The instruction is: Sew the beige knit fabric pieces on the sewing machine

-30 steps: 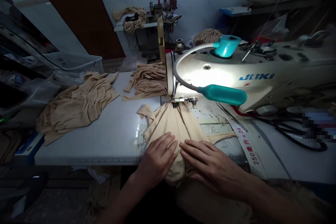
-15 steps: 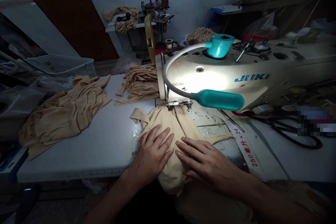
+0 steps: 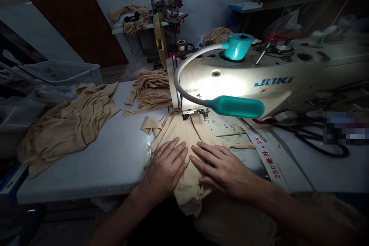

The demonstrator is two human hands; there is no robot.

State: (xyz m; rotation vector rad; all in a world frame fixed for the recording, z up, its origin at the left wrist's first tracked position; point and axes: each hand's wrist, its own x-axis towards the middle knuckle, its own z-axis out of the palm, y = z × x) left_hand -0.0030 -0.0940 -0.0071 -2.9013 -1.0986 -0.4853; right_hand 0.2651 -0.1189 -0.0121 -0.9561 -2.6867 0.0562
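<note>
Tan knit fabric (image 3: 184, 132) lies bunched on the white bench (image 3: 95, 165), its far end reaching the presser foot (image 3: 186, 116) of a JUKI sewing machine (image 3: 230, 80). Left hand (image 3: 165, 167) and right hand (image 3: 221, 169) lie flat on the fabric side by side, fingers spread, pressing without gripping. A loose fabric pile (image 3: 67, 123) and a folded fabric pile (image 3: 150, 92) sit on the bench, left of the machine.

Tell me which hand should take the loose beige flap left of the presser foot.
Probably the left hand: it lies flat on the beige fabric on that side, nearest the flap, while the right hand rests farther off on the fabric's other side.
</note>
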